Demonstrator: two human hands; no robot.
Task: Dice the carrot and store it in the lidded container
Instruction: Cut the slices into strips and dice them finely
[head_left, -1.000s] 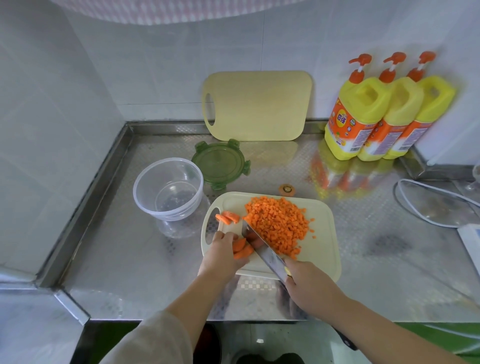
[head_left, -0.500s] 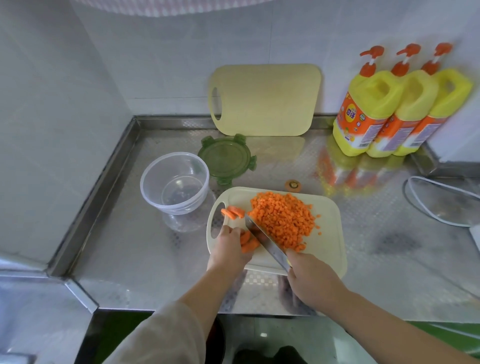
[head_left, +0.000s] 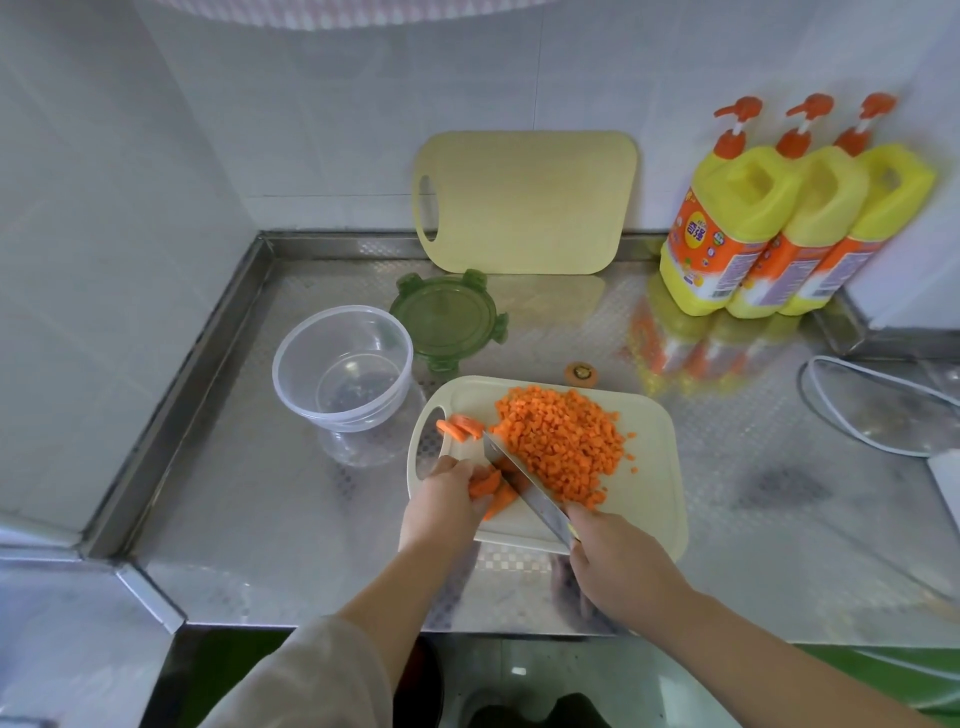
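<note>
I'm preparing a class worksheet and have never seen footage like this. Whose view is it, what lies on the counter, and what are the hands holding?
No machine here: a person works with bare hands, filmed by one head-worn camera looking down. The left hand holds carrot strips on the pale cutting board; the right hand grips a knife set against them. A pile of diced carrot lies beside it. On the steel counter stand an empty clear container, its green lid off, a second board leaning on the wall, and three yellow bottles.
</note>
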